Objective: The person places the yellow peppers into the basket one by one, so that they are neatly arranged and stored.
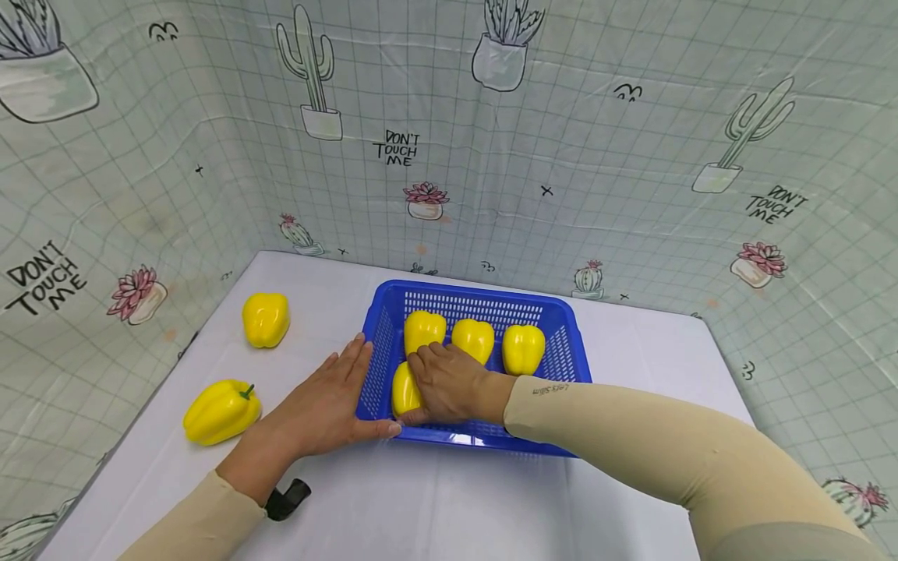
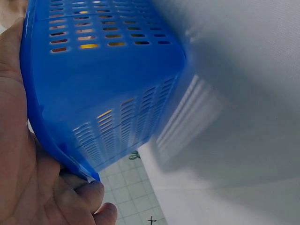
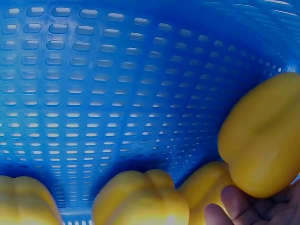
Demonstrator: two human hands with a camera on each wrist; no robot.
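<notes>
White desk (image 1: 463,514), printed cloth (image 1: 477,148) behind & both sides. On desk, L of blue bskt (image 1: 484,291): far pepper (image 1: 266,320), yellow; stemmed pepper (image 1: 219,413) nearer. L hand (image 1: 319,413) vs bskt L rim, fingers straight; R hand (image 1: 449,386) grips front pepper (image 1: 404,389) inside, 3 peppers (image 1: 475,339) beyond. R sleeve (image 1: 631,432) hides near-R corner. Desk extends farther R.

Bell peppers (image 1: 405,392) around right fingers (image 1: 423,360): glossy yellow. Plastic basket (image 1: 384,327) against left fingers (image 1: 353,354): solid blue. Tablecloth (image 1: 421,499) below fingers: white. Sleeves (image 1: 617,428) behind fingers: beige. Backdrop cloth (image 1: 631,179) beyond fingers: pale green, dark grid, cactus print.
</notes>
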